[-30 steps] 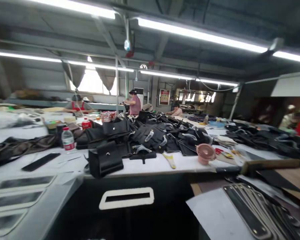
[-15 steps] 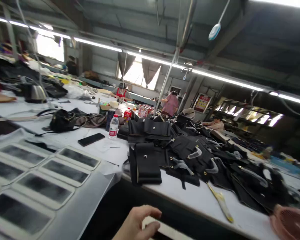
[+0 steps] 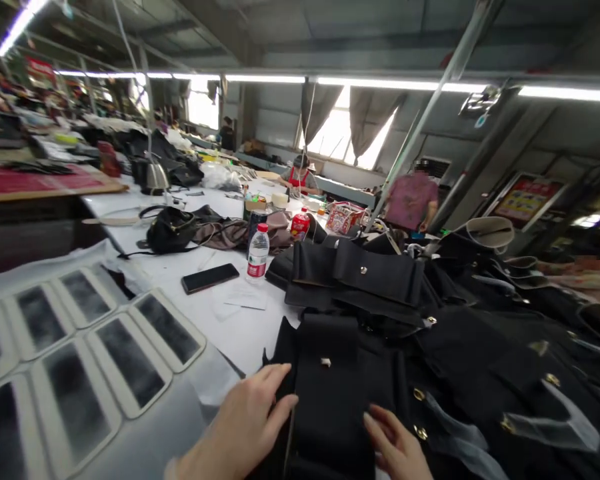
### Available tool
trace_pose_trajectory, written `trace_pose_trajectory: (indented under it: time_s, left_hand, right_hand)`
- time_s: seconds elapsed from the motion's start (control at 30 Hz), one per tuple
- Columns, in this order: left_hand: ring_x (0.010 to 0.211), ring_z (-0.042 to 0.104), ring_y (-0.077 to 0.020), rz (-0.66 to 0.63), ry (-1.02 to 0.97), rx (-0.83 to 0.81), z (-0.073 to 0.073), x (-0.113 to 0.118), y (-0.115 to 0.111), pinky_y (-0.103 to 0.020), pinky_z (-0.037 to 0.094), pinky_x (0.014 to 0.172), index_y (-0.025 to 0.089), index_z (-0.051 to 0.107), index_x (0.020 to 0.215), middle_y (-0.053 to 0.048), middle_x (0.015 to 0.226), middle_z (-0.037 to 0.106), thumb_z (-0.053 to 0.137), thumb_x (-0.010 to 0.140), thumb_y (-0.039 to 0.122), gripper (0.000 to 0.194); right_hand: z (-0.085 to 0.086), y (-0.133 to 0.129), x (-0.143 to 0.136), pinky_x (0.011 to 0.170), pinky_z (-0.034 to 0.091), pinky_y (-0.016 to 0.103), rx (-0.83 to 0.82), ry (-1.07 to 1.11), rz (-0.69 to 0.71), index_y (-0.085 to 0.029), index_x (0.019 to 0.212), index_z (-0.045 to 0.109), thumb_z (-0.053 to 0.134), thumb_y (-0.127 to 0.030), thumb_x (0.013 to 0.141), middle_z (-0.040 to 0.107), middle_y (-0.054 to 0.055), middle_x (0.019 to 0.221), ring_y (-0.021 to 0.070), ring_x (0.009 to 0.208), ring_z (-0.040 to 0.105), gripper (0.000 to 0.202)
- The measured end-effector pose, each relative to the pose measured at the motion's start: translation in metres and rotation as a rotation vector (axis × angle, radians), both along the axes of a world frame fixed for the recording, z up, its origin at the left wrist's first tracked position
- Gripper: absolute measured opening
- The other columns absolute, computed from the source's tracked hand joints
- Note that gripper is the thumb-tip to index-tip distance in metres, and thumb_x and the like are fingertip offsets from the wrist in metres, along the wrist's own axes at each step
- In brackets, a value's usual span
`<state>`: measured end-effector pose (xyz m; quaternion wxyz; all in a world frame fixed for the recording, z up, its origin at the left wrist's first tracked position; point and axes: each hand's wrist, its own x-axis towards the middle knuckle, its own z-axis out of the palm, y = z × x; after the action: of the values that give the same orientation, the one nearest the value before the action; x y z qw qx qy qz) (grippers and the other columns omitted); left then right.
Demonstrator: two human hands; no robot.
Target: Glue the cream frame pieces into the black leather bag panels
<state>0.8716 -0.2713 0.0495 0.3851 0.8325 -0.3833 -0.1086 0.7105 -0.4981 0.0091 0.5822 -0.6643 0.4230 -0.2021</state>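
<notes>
Left hand: my left hand [image 3: 243, 423] lies flat, fingers spread, its grip released; the fingertips touch the left edge of the black bag [image 3: 330, 393]
Right hand: my right hand [image 3: 395, 447] rests on the bag's lower right side, fingers loose — grip released, clasping nothing
Black bag: lies at the near edge of the white counter [image 3: 240, 333], between my two hands; a small metal stud shows on its front flap
Behind it: a heap of black bag pieces [image 3: 370, 280] — touching the bag's far side
Left of it: a water bottle [image 3: 258, 251] stands upright; a dark phone [image 3: 210, 278] lies just beside it
Near left: framed dark panels [image 3: 130, 360] lie in rows on grey sheeting
</notes>
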Motion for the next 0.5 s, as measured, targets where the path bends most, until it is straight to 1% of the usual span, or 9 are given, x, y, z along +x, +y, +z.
trace_pose_trajectory:
  time_s: [0.07, 0.13, 0.17, 0.23, 0.3, 0.33, 0.37, 0.43, 0.5]
  left_hand:
    - [0.105, 0.064, -0.0327, -0.043, -0.051, 0.148, 0.009, 0.008, -0.018, -0.047, 0.05, 0.091, 0.011, 0.056, 0.132, -0.017, 0.118, 0.065, 0.046, 0.093, 0.029, 0.044]
    - [0.097, 0.065, -0.0396, -0.09, -0.081, 0.272, 0.01, 0.013, -0.034, -0.055, 0.049, 0.085, 0.007, 0.054, 0.133, -0.021, 0.108, 0.067, 0.048, 0.09, 0.024, 0.047]
    - [0.096, 0.064, -0.0432, -0.1, -0.056, 0.282, 0.007, 0.014, -0.041, -0.06, 0.047, 0.084, 0.004, 0.054, 0.134, -0.024, 0.106, 0.067, 0.05, 0.088, 0.023, 0.05]
    - [0.102, 0.06, -0.0496, -0.093, 0.07, 0.184, -0.002, 0.016, -0.049, -0.067, 0.039, 0.09, -0.001, 0.055, 0.132, -0.029, 0.108, 0.064, 0.056, 0.083, 0.023, 0.055]
    - [0.113, 0.053, -0.0518, -0.076, 0.224, 0.034, -0.014, 0.018, -0.05, -0.068, 0.028, 0.1, -0.001, 0.058, 0.129, -0.031, 0.116, 0.061, 0.062, 0.078, 0.025, 0.057]
    - [0.118, 0.051, -0.0505, -0.067, 0.291, -0.027, -0.018, 0.018, -0.048, -0.066, 0.026, 0.104, 0.0, 0.057, 0.13, -0.03, 0.119, 0.06, 0.064, 0.077, 0.028, 0.06]
    - [0.119, 0.051, -0.0479, -0.062, 0.35, -0.071, -0.019, 0.019, -0.045, -0.062, 0.027, 0.106, 0.001, 0.054, 0.133, -0.028, 0.121, 0.06, 0.063, 0.078, 0.033, 0.064]
    - [0.115, 0.057, -0.0412, -0.081, 0.481, -0.147, -0.014, 0.018, -0.034, -0.055, 0.037, 0.103, 0.001, 0.048, 0.138, -0.026, 0.119, 0.063, 0.054, 0.085, 0.046, 0.07]
    - [0.104, 0.065, -0.0362, -0.147, 0.634, -0.222, 0.002, 0.011, -0.016, -0.05, 0.047, 0.094, 0.002, 0.051, 0.134, -0.024, 0.111, 0.067, 0.033, 0.091, 0.061, 0.076]
  right_hand:
    - [-0.01, -0.002, 0.008, 0.058, 0.048, 0.026, 0.145, -0.048, -0.02, -0.016, 0.099, 0.067, 0.084, -0.062, 0.054, 0.071, 0.007, 0.081, 0.0215, 0.072, 0.067, 0.067]
    - [-0.013, 0.002, 0.01, 0.063, 0.05, 0.028, 0.289, -0.119, -0.013, -0.016, 0.092, 0.068, 0.089, -0.056, 0.05, 0.071, 0.007, 0.077, 0.0217, 0.07, 0.067, 0.062]
    - [-0.012, 0.006, 0.01, 0.068, 0.051, 0.03, 0.358, -0.159, 0.003, -0.015, 0.089, 0.069, 0.09, -0.053, 0.048, 0.071, 0.007, 0.076, 0.0226, 0.071, 0.067, 0.06]
    - [-0.005, 0.019, 0.011, 0.076, 0.053, 0.034, 0.456, -0.229, 0.057, -0.014, 0.083, 0.07, 0.092, -0.046, 0.047, 0.071, 0.009, 0.075, 0.0251, 0.075, 0.068, 0.053]
    - [0.008, 0.035, 0.015, 0.078, 0.053, 0.036, 0.483, -0.274, 0.103, -0.014, 0.081, 0.069, 0.091, -0.04, 0.048, 0.071, 0.008, 0.076, 0.0263, 0.078, 0.069, 0.047]
    - [0.016, 0.044, 0.018, 0.078, 0.053, 0.037, 0.47, -0.297, 0.116, -0.016, 0.079, 0.068, 0.091, -0.039, 0.05, 0.071, 0.007, 0.077, 0.0264, 0.079, 0.068, 0.044]
    - [0.026, 0.054, 0.021, 0.079, 0.053, 0.037, 0.443, -0.326, 0.125, -0.017, 0.077, 0.067, 0.091, -0.038, 0.051, 0.071, 0.006, 0.077, 0.0262, 0.08, 0.068, 0.042]
    - [0.051, 0.077, 0.023, 0.081, 0.052, 0.037, 0.369, -0.385, 0.142, -0.018, 0.076, 0.065, 0.09, -0.04, 0.053, 0.07, 0.005, 0.078, 0.0253, 0.083, 0.067, 0.041]
    - [0.081, 0.101, 0.017, 0.083, 0.051, 0.034, 0.284, -0.436, 0.165, -0.018, 0.079, 0.066, 0.09, -0.04, 0.054, 0.07, 0.004, 0.081, 0.024, 0.085, 0.065, 0.041]
